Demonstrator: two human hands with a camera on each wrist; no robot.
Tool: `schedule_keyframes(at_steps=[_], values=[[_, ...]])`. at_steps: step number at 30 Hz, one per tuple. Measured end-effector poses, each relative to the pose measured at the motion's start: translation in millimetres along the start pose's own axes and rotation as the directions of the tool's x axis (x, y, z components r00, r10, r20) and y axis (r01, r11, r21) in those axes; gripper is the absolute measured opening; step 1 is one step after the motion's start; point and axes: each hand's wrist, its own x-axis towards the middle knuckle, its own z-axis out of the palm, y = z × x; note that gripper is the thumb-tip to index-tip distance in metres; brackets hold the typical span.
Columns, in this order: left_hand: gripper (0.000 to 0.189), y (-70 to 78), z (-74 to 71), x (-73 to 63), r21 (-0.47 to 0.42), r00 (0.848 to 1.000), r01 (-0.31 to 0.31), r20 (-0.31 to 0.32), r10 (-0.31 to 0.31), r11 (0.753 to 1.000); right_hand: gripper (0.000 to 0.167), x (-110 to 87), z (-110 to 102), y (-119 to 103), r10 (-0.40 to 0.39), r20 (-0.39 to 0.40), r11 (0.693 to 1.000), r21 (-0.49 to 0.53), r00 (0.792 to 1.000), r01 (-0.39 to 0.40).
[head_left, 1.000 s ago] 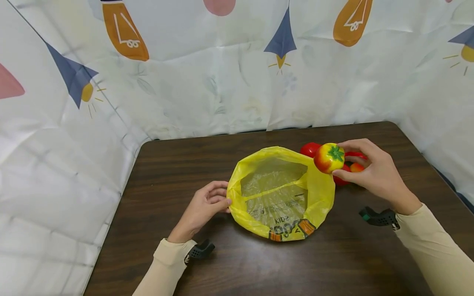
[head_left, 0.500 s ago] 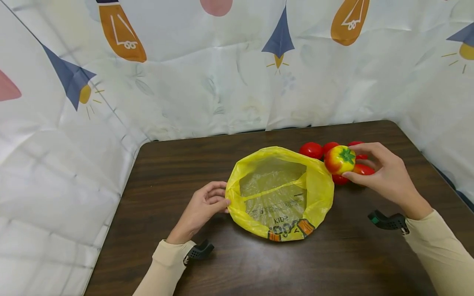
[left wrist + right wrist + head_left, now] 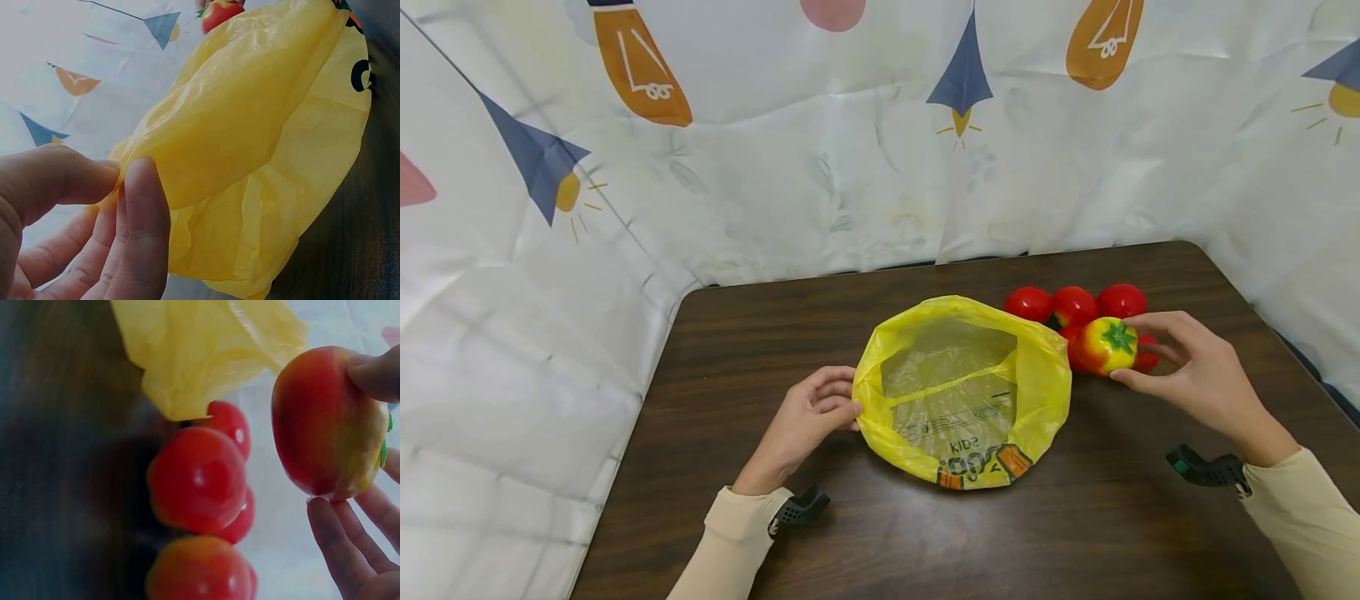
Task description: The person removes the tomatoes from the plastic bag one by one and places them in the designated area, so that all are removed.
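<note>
A yellow plastic bag (image 3: 1045,375) stands on the table with its mouth wide and facing up. My left hand (image 3: 797,425) pinches its left rim between thumb and fingers, as the left wrist view shows up close. In my right hand (image 3: 1206,375) is a yellow-and-red toy tomato (image 3: 1107,345) with a green leafy top, gripped by thumb and fingertips just right of the bag. The right wrist view shows this tomato raised over the table. Several red tomatoes (image 3: 1122,300) lie behind and beneath it, some partly hidden by it and the hand.
The dark wooden table (image 3: 760,333) has its back edge against a white printed curtain (image 3: 820,167). Another curtain side (image 3: 527,375) hangs along the left. Wrist cameras (image 3: 1206,468) sit at both cuffs.
My right hand has carried the yellow-and-red tomato right and a little nearer to me, away from the bag's rim, uncovering more red tomatoes. The left hand still holds the rim.
</note>
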Motion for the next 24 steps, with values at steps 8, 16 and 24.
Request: schedule_keyframes(at_steps=[8, 16, 24], values=[[0.051, -0.5, 0.4, 0.1, -0.002, 1.000, -0.001, -0.001, 0.001, 1.000, 0.064, -12.2, 4.3, 8.2, -0.011, 0.059, 0.999, -0.041, 0.998, 0.014], [0.050, 0.4, -0.5, 1.0, -0.010, 1.000, 0.005, -0.004, -0.005, 1.000, 0.065, -19.9, 13.2, 15.7, -0.034, 0.111, 0.997, -0.060, 0.993, 0.041], [0.052, 0.0, -0.8, 1.3, -0.009, 1.000, 0.018, 0.000, -0.018, 1.000, 0.064, -24.9, 20.2, 20.2, -0.065, 0.182, 0.995, -0.061, 0.981, 0.077]])
